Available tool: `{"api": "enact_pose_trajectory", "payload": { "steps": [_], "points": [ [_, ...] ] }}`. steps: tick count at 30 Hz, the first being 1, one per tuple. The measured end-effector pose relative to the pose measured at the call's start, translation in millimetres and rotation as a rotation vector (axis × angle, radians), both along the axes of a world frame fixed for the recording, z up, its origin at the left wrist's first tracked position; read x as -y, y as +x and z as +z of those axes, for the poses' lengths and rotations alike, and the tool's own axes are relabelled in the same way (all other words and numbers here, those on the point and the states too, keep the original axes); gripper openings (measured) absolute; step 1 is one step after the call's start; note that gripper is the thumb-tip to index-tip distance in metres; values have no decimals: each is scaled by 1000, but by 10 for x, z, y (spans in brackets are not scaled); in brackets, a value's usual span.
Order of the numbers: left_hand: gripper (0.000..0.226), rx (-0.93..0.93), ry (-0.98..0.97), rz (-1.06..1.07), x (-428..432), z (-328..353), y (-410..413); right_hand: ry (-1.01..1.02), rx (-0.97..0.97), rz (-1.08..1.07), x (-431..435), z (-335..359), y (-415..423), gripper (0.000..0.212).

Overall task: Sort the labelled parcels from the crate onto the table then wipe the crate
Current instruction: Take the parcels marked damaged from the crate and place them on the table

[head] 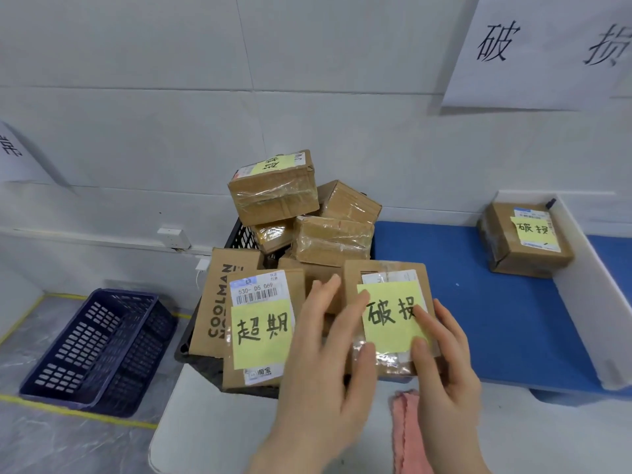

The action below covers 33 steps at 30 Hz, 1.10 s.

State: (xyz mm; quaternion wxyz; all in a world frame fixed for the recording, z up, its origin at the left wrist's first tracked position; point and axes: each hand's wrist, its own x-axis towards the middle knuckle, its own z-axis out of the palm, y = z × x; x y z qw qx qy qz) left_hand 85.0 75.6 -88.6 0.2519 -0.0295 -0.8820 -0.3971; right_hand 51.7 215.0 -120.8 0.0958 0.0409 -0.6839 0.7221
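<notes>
Parcel with the yellow 破损 note (390, 316) is up off the heap, held just above the near right corner of the black crate (241, 239). The left hand (325, 340) pinches its left edge, thumb on the note. The right hand (444, 357) clasps its right edge, so both hands are gripping it. Its labelled face is towards the camera and its longer side runs near to far. Now, where does it go? The blue mat (461, 285) lies to the right and a little farther off, under the 破损 wall sign (547, 46), so the right hand is the nearer one for the carry. One matching parcel (526, 237) already sits at the far right of that mat. The count: one parcel in hand, one on the mat, and seven I can make out in the crate, the 超期 parcel (263, 330) nearest. One pink cloth (407, 432) waits near the hands, and one blue basket (95, 347) sits on the floor at left.
</notes>
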Motion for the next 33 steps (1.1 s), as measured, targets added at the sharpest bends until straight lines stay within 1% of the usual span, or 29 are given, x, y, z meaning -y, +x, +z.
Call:
{"api": "enact_pose_trajectory", "payload": {
  "steps": [3, 5, 7, 10, 13, 15, 18, 21, 22, 25, 28, 30, 33],
  "points": [
    [44, 73, 2, -21, -313, -97, -155, 28, -35, 0, 0, 3, 11, 27],
    [40, 49, -27, -17, -363, -200, -201, 72, -57, -28, -34, -23, 14, 31],
    [40, 12, -69, -29, -396, -271, -238, 128, -88, -67, -107, -33, 0, 30],
    [40, -14, -53, -64, -527, -288, -328, 251, -141, -155, -262, -45, -43, 35],
    [40, -12, -31, -115, -742, -321, -446, 295, -99, -234, -467, -104, -69, 35],
    [40, -9, -39, -154, -916, -393, -554, 298, -55, -279, -648, -172, -99, 38],
    [43, 68, -33, -193, -1211, -539, -772, 338, -14, -298, -957, -259, -266, 41],
    [55, 191, 3, -206, -1487, -724, -1064, 354, 73, -265, -1228, -386, -595, 48],
    [55, 211, 11, -199, -1570, -809, -1178, 359, 105, -237, -1301, -447, -726, 48],
    [42, 303, 41, -154, -1772, -1108, -1506, 434, 181, -140, -1467, -677, -1137, 43],
    [38, 405, 140, -77, -1819, -1433, -1787, 537, 227, -50, -1561, -977, -1493, 40],
    [39, 431, 166, -58, -1806, -1607, -1897, 587, 266, 20, -1628, -1162, -1675, 39],
    [38, 397, 158, -72, -1768, -1748, -1943, 625, 289, 83, -1738, -1310, -1870, 41]
  ]
}}
